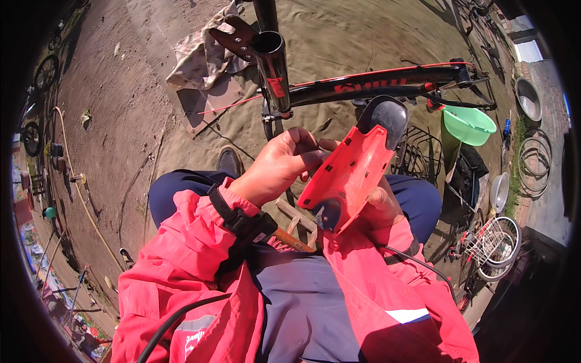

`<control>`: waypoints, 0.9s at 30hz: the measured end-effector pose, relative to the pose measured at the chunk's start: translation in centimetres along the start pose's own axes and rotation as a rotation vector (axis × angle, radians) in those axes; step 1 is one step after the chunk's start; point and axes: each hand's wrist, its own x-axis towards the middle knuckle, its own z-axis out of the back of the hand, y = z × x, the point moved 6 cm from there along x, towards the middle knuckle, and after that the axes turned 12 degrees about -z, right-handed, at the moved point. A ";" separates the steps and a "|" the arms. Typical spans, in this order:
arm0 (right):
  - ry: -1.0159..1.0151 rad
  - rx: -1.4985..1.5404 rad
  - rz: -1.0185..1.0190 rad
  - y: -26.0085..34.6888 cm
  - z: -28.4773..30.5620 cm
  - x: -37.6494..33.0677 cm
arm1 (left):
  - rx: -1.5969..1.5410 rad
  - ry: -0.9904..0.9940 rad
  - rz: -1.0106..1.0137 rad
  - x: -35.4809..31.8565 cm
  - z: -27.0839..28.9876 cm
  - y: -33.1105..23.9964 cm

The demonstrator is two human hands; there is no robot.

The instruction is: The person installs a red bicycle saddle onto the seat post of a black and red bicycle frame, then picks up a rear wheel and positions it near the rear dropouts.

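A red plastic bicycle cover piece (351,172), hollow like a trough with small dark slots along its edges, tilts in front of my chest. One end carries a rounded black part (387,118), the other a dark patch. Beneath its right side, my right hand (384,202) is closed round it; the cover hides most of those fingers. My left hand (281,160) is closed in a pinch close to the cover's left edge. Whatever lies between its fingertips is too small to make out. Beyond my hands stands a black bicycle frame (369,88) with red markings and a red cable.
A green basin (469,125) sits at the right behind a black wire basket (417,154). A patterned cloth (203,60) lies left of the frame's upright tube (272,66). Farther right are coiled tyres (534,160) and a wheel (502,248). A wooden stool (296,218) shows between my legs.
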 end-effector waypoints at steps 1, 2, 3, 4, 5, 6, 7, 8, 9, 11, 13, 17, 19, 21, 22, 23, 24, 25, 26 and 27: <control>0.010 -0.008 0.002 0.0 -0.1 0.1 | 0.009 -0.004 -0.002 -0.1 0.0 -0.1; 0.026 -0.015 0.014 0.0 -0.2 0.1 | 0.020 -0.014 0.000 -0.2 0.0 -0.2; 0.036 -0.025 0.027 -0.1 -0.2 0.1 | 0.031 -0.024 0.001 -0.2 0.1 -0.2; 0.046 -0.033 0.036 -0.1 -0.2 0.2 | 0.001 -0.013 -0.002 -0.2 0.0 -0.3; 0.057 -0.037 0.045 -0.2 -0.1 0.2 | -0.028 -0.002 -0.004 -0.1 -0.1 -0.2; 0.063 -0.047 0.053 -0.2 0.0 0.1 | -0.055 0.010 -0.005 -0.1 -0.1 -0.2; 0.069 -0.050 0.063 -0.2 0.0 0.2 | -0.044 0.009 -0.003 -0.1 0.0 -0.1; 0.075 -0.052 0.071 -0.2 0.1 0.2 | -0.031 0.009 0.002 0.0 0.2 -0.1; 0.078 -0.060 0.079 -0.2 0.2 0.2 | -0.013 0.004 0.011 0.0 0.3 0.1; 0.089 -0.072 0.096 -0.3 0.3 0.1 | -0.025 -0.010 0.017 -0.1 0.4 0.3; 0.096 -0.085 0.117 -0.3 0.5 0.1 | -0.040 -0.027 0.022 -0.2 0.4 0.5; 0.103 -0.115 0.132 -0.6 0.8 -0.1 | -0.081 -0.028 0.031 -0.3 0.4 0.9; 0.124 -0.130 0.105 -0.7 1.0 -0.2 | -0.093 -0.011 0.035 -0.2 0.4 1.0; 0.098 -0.124 0.092 -0.8 1.1 -0.5 | -0.091 -0.002 0.041 -0.2 0.5 1.1; 0.090 -0.113 0.083 -0.9 1.2 -0.7 | -0.086 -0.003 0.040 -0.2 0.5 1.1; 0.089 -0.116 0.075 -0.9 1.1 -0.8 | -0.075 -0.012 0.050 -0.2 0.6 1.1; 0.092 -0.116 0.064 -0.9 1.0 -0.8 | -0.059 -0.023 0.064 -0.2 0.6 1.2; 0.103 -0.124 0.060 -0.9 0.8 -0.8 | -0.056 -0.021 0.053 -0.2 0.6 1.1; 0.099 -0.149 0.059 -0.9 0.7 -0.8 | -0.049 -0.021 0.046 -0.2 0.5 0.9; 0.101 -0.182 0.067 -0.8 0.5 -0.8 | -0.044 -0.017 0.038 -0.2 0.5 0.8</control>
